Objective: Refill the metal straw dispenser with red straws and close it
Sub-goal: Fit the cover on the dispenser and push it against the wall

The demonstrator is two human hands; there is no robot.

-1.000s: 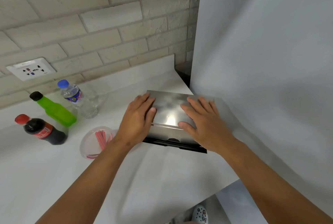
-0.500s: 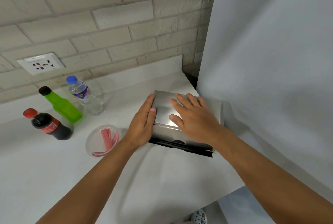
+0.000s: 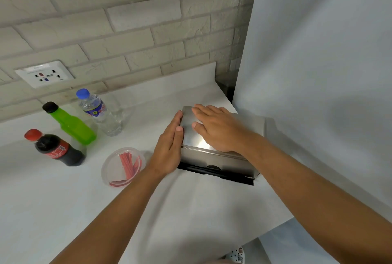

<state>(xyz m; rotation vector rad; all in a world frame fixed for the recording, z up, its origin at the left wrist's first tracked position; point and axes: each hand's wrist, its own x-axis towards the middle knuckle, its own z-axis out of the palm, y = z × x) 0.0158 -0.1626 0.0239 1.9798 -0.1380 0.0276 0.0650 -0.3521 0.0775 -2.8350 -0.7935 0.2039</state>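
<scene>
The metal straw dispenser [image 3: 222,160] sits on the white counter near its right edge, lid down, with a black tray along its front. My right hand [image 3: 220,129] lies flat on the lid, fingers spread toward the left edge. Pressed against the dispenser's left side is my left hand [image 3: 170,147], fingers straight and together. A clear round container [image 3: 110,173] left of the dispenser holds several red straws [image 3: 128,165].
A cola bottle [image 3: 56,149], a green bottle [image 3: 71,124] and a water bottle [image 3: 100,114] stand at the back left. A wall socket [image 3: 44,73] is on the brick wall. A grey panel [image 3: 318,72] rises at the right; the counter edge [image 3: 271,227] drops off front right.
My left hand slid off the lid to the dispenser's left side. My right hand moved left across the lid. The view shifted slightly.
</scene>
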